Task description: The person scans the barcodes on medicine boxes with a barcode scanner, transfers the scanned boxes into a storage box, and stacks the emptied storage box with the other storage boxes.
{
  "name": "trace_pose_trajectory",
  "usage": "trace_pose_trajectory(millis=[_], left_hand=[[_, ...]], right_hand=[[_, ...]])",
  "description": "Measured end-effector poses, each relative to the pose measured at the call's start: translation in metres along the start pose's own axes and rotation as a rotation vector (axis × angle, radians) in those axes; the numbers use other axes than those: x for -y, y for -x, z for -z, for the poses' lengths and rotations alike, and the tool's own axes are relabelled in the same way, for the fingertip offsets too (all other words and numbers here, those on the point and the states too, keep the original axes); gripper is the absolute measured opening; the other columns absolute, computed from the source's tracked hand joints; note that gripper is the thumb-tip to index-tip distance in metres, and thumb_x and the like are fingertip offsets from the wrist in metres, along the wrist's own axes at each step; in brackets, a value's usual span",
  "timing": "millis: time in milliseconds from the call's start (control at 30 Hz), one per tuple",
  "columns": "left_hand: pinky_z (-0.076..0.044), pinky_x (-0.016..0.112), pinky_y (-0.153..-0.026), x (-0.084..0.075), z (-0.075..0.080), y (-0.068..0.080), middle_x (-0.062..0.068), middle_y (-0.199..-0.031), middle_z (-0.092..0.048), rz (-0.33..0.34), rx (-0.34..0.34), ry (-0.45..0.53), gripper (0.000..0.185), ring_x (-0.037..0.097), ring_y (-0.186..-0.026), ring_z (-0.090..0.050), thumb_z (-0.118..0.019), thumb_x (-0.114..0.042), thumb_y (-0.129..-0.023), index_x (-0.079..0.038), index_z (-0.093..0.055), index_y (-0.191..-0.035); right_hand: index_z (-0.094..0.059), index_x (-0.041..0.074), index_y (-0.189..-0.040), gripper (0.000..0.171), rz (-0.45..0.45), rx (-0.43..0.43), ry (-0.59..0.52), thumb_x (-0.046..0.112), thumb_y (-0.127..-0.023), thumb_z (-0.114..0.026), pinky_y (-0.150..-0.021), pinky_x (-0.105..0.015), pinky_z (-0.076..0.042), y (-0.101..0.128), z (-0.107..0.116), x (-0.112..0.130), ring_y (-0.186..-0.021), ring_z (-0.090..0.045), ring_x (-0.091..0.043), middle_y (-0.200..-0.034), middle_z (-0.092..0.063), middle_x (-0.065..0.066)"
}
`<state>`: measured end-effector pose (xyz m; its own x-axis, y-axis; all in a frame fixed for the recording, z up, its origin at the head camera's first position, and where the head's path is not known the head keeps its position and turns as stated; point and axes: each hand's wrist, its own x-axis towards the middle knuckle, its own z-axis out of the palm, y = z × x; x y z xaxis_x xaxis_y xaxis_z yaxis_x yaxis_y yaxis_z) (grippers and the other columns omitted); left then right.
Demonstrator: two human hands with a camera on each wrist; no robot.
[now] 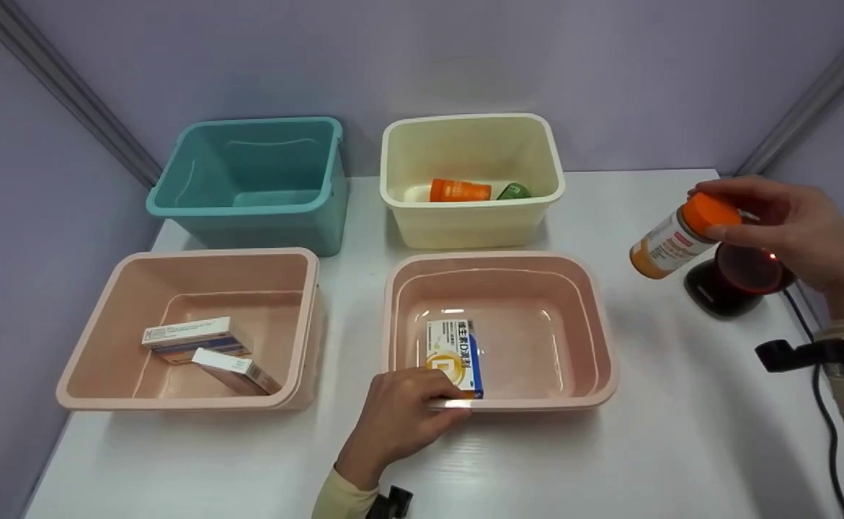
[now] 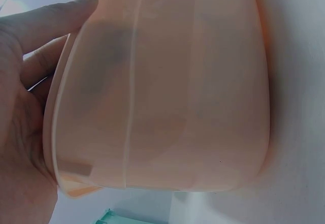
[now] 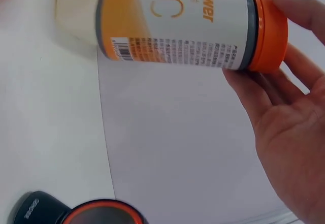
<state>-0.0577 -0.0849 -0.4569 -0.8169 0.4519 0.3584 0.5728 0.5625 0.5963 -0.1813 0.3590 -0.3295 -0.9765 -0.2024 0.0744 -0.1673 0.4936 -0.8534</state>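
My right hand (image 1: 811, 234) holds a vitamin bottle (image 1: 670, 245) by its orange cap, raised at the right of the table. The bottle is tilted, its white and orange label marked with a C in the right wrist view (image 3: 177, 23). Close by the hand stands a black scanner (image 1: 726, 288) with a small red light. My left hand (image 1: 400, 418) grips the front rim of the right pink basin (image 1: 537, 404), thumb outside and fingers over the edge. Inside that basin, beside the fingers, lies a white, yellow and blue medicine box (image 1: 454, 353).
A second pink basin (image 1: 306, 317) at left holds two medicine boxes (image 1: 194, 337). Behind it stands a teal bin (image 1: 249, 211). The cream bin (image 1: 465, 227) contains an orange bottle (image 1: 459, 190) and a green item (image 1: 514, 191). A black cable (image 1: 825, 418) runs along the right side.
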Motion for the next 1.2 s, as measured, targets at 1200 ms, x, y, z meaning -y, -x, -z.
trace_pose_trajectory(millis=[1200], left_hand=[[-0.047,0.022,-0.062,0.002,0.0,0.001,-0.016,-0.081,-0.068,0.013,0.013,0.005,0.011,-0.003,-0.073,-0.06,-0.08,-0.034,-0.082,-0.023,-0.077,-0.085]], right_hand=[[-0.064,0.006,-0.129,0.05,0.243,-0.064,0.156,0.016,-0.083,-0.08,-0.091,-0.027,-0.046,-0.066,-0.074,0.092,-0.105,-0.053,-0.015,-0.122,-0.06,-0.007]])
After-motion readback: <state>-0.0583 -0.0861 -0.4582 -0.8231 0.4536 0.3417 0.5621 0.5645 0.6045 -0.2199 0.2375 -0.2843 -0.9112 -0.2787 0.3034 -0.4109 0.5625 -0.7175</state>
